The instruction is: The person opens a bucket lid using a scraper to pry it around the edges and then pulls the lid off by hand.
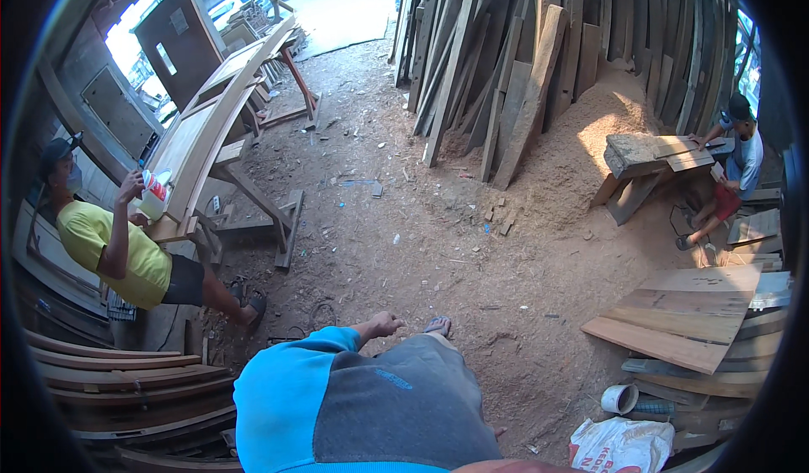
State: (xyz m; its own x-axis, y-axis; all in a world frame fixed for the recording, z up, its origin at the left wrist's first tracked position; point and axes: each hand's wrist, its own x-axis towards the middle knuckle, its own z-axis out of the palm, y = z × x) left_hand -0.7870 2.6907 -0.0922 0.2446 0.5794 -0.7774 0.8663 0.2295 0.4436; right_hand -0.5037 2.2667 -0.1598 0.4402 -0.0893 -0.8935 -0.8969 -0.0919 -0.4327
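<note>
My left hand (386,324) hangs beside my leg, below the blue sleeve of my shirt (291,389). Its fingers look loosely curled, and I make out nothing in them. The hand touches no object; under it lies dirt ground (438,262) strewn with sawdust and wood bits. Just right of the hand shows my sandalled foot (439,326). At the lower edge a strip of bare skin, apparently my right arm (518,466), comes in, but the right hand itself is out of sight.
Left, a person in yellow (126,250) holds a container (153,195) by long boards (202,149) on trestles. Right, another person (742,157) works at a wooden bench (645,154). Planks (535,94) lean behind a sawdust heap (581,144). Boards (683,313) and a white sack (624,446) lie near right.
</note>
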